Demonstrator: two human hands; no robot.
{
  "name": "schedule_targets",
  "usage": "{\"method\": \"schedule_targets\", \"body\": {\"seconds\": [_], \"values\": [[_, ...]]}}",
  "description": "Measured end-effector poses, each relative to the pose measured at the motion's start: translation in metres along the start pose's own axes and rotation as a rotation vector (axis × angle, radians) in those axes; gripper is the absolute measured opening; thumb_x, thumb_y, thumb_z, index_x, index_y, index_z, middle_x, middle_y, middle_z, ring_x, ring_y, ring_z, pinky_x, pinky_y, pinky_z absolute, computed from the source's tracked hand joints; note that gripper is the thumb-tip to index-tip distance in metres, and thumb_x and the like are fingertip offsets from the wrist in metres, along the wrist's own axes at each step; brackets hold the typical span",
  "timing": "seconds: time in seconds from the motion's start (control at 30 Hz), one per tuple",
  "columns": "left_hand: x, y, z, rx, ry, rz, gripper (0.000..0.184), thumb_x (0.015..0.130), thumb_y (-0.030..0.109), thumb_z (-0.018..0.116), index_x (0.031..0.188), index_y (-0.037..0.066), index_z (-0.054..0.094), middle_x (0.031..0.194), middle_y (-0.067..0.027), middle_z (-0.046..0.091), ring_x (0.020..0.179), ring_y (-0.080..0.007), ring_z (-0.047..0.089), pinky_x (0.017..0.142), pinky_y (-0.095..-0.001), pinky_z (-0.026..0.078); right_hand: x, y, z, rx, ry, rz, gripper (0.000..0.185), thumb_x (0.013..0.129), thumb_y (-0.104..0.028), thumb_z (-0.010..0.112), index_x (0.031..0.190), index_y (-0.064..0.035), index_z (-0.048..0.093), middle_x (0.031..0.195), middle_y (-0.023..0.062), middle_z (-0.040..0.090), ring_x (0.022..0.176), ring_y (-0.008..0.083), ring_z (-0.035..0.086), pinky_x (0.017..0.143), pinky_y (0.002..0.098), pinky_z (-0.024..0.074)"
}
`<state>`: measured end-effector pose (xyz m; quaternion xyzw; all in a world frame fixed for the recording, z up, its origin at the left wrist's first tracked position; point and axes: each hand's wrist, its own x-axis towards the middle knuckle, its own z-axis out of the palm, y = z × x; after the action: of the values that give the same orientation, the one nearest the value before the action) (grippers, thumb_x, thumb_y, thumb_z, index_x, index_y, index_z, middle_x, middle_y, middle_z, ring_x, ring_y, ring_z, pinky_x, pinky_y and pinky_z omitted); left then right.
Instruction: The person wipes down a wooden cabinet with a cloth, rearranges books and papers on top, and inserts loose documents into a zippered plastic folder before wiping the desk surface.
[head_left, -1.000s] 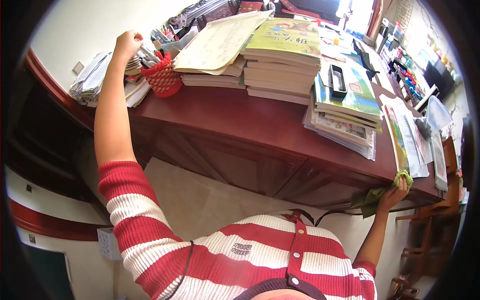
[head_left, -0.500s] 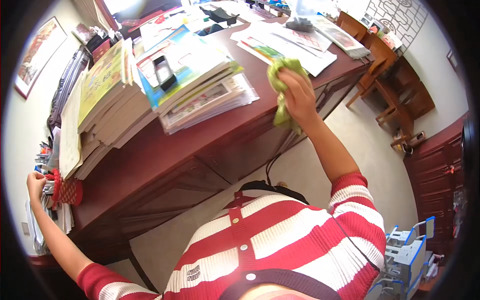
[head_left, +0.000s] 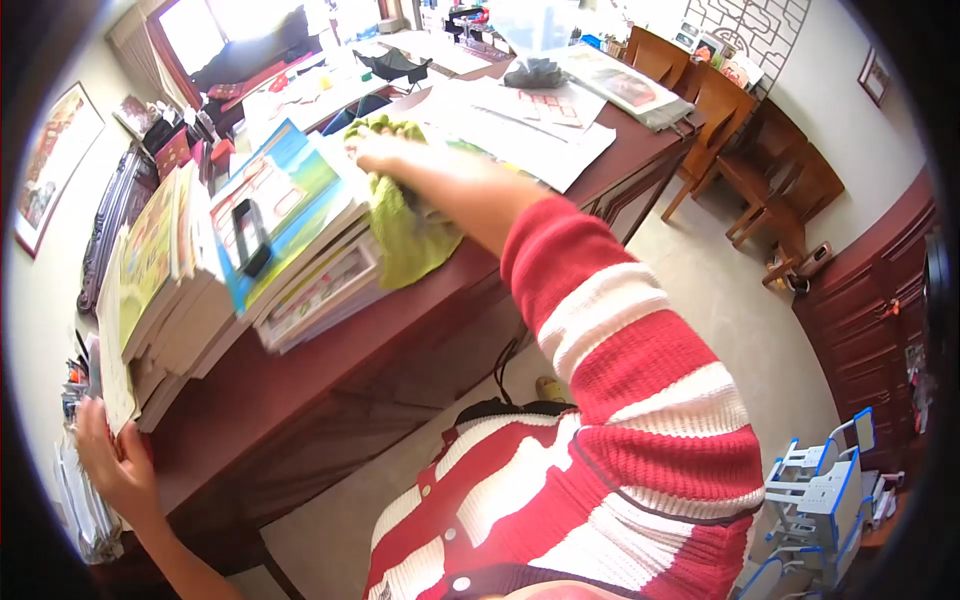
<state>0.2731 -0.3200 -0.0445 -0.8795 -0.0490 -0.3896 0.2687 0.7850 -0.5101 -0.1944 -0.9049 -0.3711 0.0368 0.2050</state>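
My right hand (head_left: 392, 158) is closed on a green cloth (head_left: 412, 248), which hangs down over the right side of a stack of books (head_left: 285, 270). On top of that stack lies a small black object with a pale window (head_left: 250, 238). At the desk's left end, my left hand (head_left: 122, 475) has its fingers spread and seems to hold nothing. It is close to the lower corner of another book stack (head_left: 165, 285); something red is mostly hidden behind it.
The dark red desk (head_left: 330, 395) spans the view, with papers (head_left: 560, 150) and a clear plastic container (head_left: 535, 30) at its far right. Papers (head_left: 80, 505) stand at the left end. Wooden chairs (head_left: 720, 110) are beyond the desk, and a blue-edged grey rack (head_left: 825, 500) is lower right.
My right hand has moved left with the cloth, from the desk's front edge to the middle book stack. My left hand has come away from the red basket, its fingers now spread. The view has shifted.
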Motion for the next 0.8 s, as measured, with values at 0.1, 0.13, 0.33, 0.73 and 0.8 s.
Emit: {"method": "schedule_targets", "body": {"seconds": [0.1, 0.13, 0.33, 0.73, 0.8], "values": [[0.016, 0.087, -0.02, -0.117, -0.092, 0.117, 0.033, 0.09, 0.027, 0.059, 0.109, 0.001, 0.06, 0.115, -0.0193, 0.057, 0.102, -0.0364, 0.056, 0.084, -0.0426, 0.047, -0.018, -0.009, -0.003, -0.073, -0.007, 0.036, 0.054, 0.09, -0.035, 0.04, 0.141, -0.0183, 0.034, 0.149, 0.0129, 0.025, 0.131, 0.0387, 0.03, 0.106, 0.0542, 0.0231], [0.028, 0.115, -0.025, -0.168, -0.095, 0.156, 0.034, 0.09, 0.029, 0.059, 0.107, 0.001, 0.06, 0.115, -0.0194, 0.057, 0.1, -0.036, 0.057, 0.082, -0.0422, 0.048, -0.023, -0.01, -0.005, -0.101, -0.005, 0.047, 0.052, 0.092, -0.036, 0.037, 0.141, -0.0203, 0.034, 0.15, 0.0112, 0.023, 0.13, 0.037, 0.031, 0.106, 0.0521, 0.0242], [0.133, 0.248, -0.018, -0.377, -0.009, 0.386, 0.036, 0.089, 0.036, 0.058, 0.099, 0.002, 0.062, 0.11, -0.0168, 0.059, 0.091, -0.0326, 0.058, 0.075, -0.0407, 0.049, -0.136, 0.008, 0.003, -0.184, 0.097, -0.255, 0.052, 0.092, -0.035, 0.038, 0.138, -0.0117, 0.039, 0.143, 0.0155, 0.037, 0.117, 0.0337, 0.047, 0.098, 0.0453, 0.036], [0.282, 0.403, 0.127, -0.803, -0.279, 0.152, 0.032, 0.075, 0.019, 0.069, 0.102, 0.003, 0.062, 0.099, -0.0146, 0.062, 0.087, -0.031, 0.061, 0.074, -0.0391, 0.048, -0.304, 0.216, -0.103, 0.07, 0.354, -0.885, 0.023, 0.075, -0.012, 0.06, 0.097, -0.0146, 0.066, 0.113, 0.0058, 0.059, 0.095, 0.0249, 0.057, 0.081, 0.0351, 0.0494], [0.297, 0.418, 0.146, -0.901, -0.475, 0.02, 0.034, 0.074, 0.019, 0.069, 0.104, 0.003, 0.062, 0.1, -0.0154, 0.063, 0.087, -0.0308, 0.062, 0.074, -0.0386, 0.048, -0.309, 0.252, -0.156, 0.105, 0.492, -0.798, 0.023, 0.075, -0.007, 0.061, 0.096, -0.0144, 0.066, 0.106, 0.0051, 0.063, 0.091, 0.0227, 0.06, 0.081, 0.0343, 0.0501]]}}
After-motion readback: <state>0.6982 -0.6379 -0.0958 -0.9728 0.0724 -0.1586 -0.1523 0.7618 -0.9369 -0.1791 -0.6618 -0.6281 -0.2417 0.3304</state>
